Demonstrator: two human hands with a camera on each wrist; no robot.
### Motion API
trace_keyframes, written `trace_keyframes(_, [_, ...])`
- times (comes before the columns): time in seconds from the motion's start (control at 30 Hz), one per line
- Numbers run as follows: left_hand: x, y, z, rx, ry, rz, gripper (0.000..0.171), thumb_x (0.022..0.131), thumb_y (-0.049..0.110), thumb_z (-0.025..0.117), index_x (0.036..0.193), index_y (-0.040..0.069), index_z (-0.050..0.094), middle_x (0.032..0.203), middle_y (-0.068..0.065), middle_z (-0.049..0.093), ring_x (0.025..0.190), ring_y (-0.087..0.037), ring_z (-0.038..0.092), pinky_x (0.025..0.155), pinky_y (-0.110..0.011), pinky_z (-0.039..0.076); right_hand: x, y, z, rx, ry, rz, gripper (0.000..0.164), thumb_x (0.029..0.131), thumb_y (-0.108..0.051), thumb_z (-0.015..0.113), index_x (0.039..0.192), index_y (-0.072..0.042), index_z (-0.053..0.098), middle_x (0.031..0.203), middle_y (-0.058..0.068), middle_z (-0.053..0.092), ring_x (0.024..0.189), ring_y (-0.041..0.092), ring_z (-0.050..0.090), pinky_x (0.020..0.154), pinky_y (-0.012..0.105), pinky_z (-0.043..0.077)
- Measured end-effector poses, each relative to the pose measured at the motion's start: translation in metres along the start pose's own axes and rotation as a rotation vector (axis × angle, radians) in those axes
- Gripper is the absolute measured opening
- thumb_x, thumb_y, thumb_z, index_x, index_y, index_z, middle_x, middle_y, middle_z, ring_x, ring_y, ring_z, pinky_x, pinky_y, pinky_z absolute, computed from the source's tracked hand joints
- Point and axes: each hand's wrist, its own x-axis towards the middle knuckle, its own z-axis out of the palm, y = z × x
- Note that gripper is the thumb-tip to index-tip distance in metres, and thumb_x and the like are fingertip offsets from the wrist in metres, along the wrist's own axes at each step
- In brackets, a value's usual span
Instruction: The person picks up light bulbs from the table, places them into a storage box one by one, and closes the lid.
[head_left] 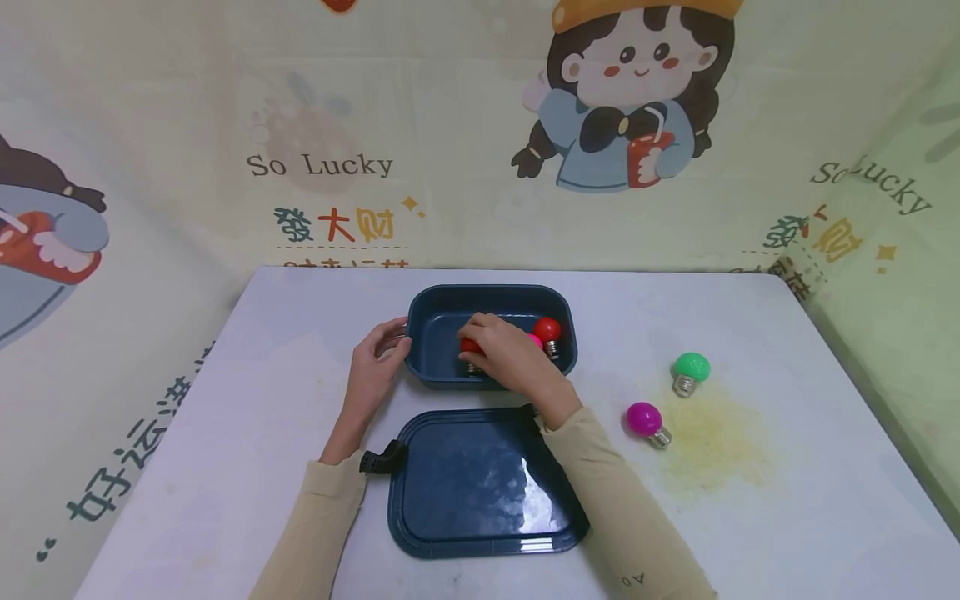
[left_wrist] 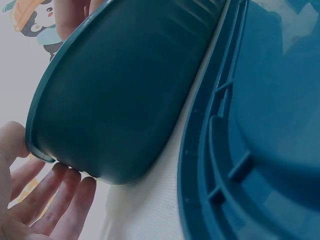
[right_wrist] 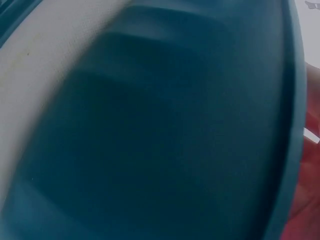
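Observation:
My right hand [head_left: 504,350] reaches over the near rim of a dark blue box [head_left: 431,329] and pinches a red light bulb [head_left: 470,345], its screw base pointing down. Inside, to the right of that hand, lie another red bulb [head_left: 547,329] and a pink bulb [head_left: 536,340], which the hand partly covers. At the box's left end my left hand [head_left: 377,354] rests with extended fingertips against the outer wall and thumb at the rim. In the right wrist view, the box wall [right_wrist: 165,125] hides the held bulb and most of the hand.
A dark blue lid [head_left: 480,483] lies flat on the white table [head_left: 795,375], just in front of the box and partly under the right forearm. To the right lie a green bulb [head_left: 692,367] and a magenta bulb [head_left: 645,419]. A printed cloth [head_left: 465,167] hangs behind the table.

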Motion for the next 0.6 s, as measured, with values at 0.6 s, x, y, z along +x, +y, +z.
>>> trace_keyframes(0.6, [0.0002, -0.0023, 0.0016, -0.005, 0.006, -0.001, 0.040, 0.099, 0.010, 0.059, 0.137, -0.002, 0.055, 0.133, -0.023, 0.059, 0.121, -0.032, 0.058, 0.085, -0.009, 0.045, 0.0080, 0.0019, 0.0082, -0.001, -0.029, -0.008, 0.031, 0.089, -0.021, 0.075, 0.116, -0.005, 0.071, 0.107, 0.007, 0.067, 0.098, 0.020, 0.063, 0.089, 0.031, 0.055])
